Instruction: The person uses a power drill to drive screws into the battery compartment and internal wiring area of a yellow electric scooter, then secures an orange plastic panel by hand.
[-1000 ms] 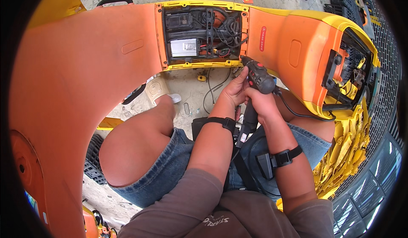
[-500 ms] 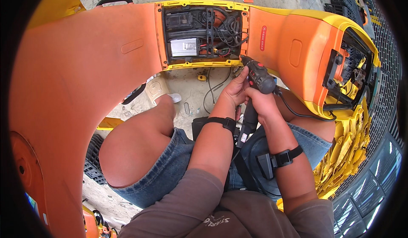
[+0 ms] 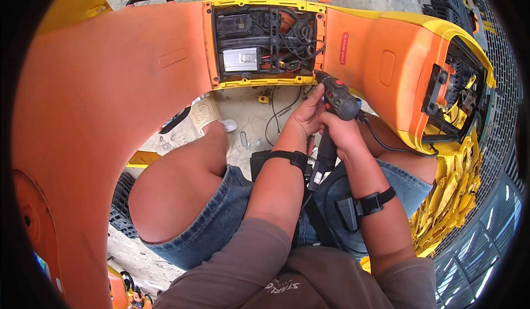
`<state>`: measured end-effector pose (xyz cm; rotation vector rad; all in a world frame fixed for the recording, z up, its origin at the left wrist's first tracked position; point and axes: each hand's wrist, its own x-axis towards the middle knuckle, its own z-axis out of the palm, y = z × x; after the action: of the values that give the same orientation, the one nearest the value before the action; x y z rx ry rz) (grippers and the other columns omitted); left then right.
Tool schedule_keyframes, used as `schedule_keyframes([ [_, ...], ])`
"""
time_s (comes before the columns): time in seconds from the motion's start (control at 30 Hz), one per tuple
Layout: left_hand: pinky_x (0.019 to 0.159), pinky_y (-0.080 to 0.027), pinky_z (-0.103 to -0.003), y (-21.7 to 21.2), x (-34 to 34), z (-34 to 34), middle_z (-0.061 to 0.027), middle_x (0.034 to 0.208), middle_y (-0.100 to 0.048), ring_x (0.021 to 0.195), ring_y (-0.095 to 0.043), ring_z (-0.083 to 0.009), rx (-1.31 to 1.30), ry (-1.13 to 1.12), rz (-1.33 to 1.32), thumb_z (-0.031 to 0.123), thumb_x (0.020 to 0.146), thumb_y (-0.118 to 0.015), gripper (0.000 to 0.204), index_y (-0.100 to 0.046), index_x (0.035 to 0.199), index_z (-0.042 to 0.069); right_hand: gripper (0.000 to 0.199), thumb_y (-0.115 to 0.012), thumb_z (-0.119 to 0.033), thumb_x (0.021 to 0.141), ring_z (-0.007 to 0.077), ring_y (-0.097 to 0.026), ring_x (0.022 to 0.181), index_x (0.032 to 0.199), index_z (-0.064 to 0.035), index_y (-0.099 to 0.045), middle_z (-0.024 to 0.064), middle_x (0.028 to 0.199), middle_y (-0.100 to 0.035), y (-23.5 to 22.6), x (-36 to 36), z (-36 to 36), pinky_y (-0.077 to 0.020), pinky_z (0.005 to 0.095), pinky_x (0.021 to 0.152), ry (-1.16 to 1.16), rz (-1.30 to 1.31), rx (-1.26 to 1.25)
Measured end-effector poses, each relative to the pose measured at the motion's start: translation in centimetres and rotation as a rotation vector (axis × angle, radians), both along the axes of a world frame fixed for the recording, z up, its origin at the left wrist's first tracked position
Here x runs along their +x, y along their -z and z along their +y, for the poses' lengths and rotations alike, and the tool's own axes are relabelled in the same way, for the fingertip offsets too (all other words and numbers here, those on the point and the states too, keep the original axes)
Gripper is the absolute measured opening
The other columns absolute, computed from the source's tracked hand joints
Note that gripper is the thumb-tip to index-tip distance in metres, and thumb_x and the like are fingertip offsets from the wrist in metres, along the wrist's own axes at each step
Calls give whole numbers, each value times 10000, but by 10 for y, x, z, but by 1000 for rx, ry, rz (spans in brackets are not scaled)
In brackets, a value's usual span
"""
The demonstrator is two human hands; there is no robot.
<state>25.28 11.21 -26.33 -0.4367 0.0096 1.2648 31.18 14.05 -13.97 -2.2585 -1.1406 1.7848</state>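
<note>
A black power drill (image 3: pixel 338 100) with red accents slants up and left, its tip at the near right corner of the open compartment frame (image 3: pixel 301 80). My right hand (image 3: pixel 338 131) is wrapped round the drill's handle just beneath its body. Against the drill's left side, my left hand (image 3: pixel 308 110) presses with the thumb up, gripping it too; its other fingers are partly hidden. Inside the compartment sit a silver box (image 3: pixel 241 59), a black module (image 3: pixel 234 26) and bunched black cables (image 3: pixel 300 37). Whether the tip sits in a screw is too small to tell.
The large orange body shell (image 3: pixel 110 60) with yellow edging curves round from the left to the right. A black cable (image 3: pixel 386 143) runs off behind the drill. Yellow parts (image 3: pixel 450 193) are stacked at the right. Black crates (image 3: pixel 446 3) stand at the far right.
The whole scene has shifted very slightly in view. Both hands stay on the drill, and its tip stays at the same corner.
</note>
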Motion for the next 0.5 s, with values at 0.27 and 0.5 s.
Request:
schedule_keyframes([
  [0.27,1010,-500,-441,3,0,0,-125,1265,-654,1166,-629,-273,36,17,10,550,939,-619,607,-547,1355,113,43,-627,-53,806,143,-567,586,840,-29,-616,44,691,-588,3,2,1,-465,282,557,41,11,-13],
  [0.5,984,-497,-433,7,-1,0,-101,1271,-649,1180,-613,-266,25,45,30,570,906,-653,631,-544,1367,152,49,-625,-54,806,144,-570,589,846,-27,-621,47,694,-592,-1,-1,2,-467,285,558,-18,-3,15],
])
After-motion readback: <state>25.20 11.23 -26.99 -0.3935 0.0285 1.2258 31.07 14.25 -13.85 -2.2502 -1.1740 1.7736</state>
